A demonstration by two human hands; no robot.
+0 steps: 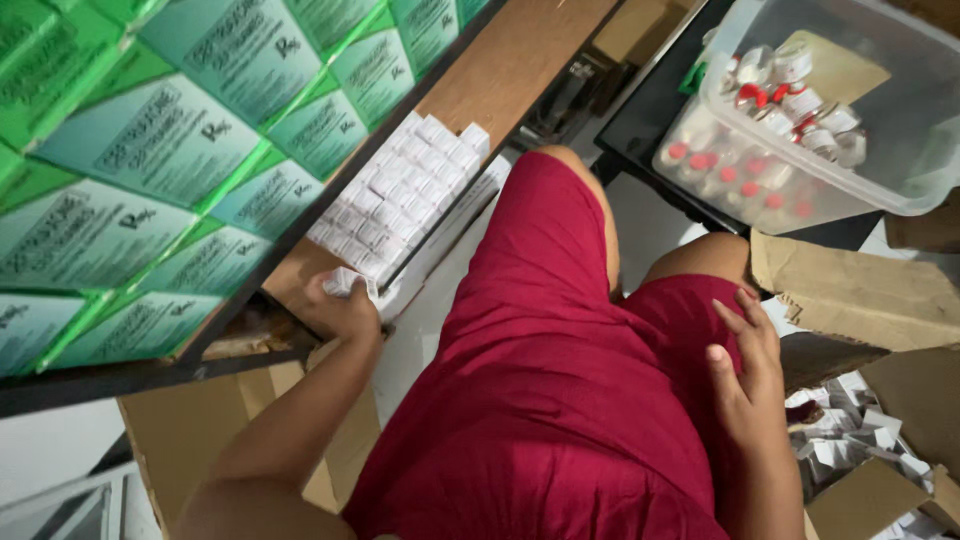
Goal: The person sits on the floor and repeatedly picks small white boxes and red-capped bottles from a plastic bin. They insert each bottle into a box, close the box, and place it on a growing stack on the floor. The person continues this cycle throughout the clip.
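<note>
Red shorts (540, 400) fill the foreground. Right hand (745, 375) rests flat on the thigh, fingers released, holding nothing; beyond its fingertips lies torn cardboard (860, 290). Left hand (345, 305) grasps a small white box (345, 282), apparently the end one of the white box rows (400, 195) stretching away from its fingers along the wooden shelf (510, 60).

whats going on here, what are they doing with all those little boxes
A person in red shorts sits by a wooden shelf. Their left hand grips a small white box at the near end of a packed block of small white boxes on that shelf. The right hand rests open on their thigh. A clear plastic tub of red-capped vials sits ahead, and a cardboard carton of loose white boxes lies to the right.
</note>
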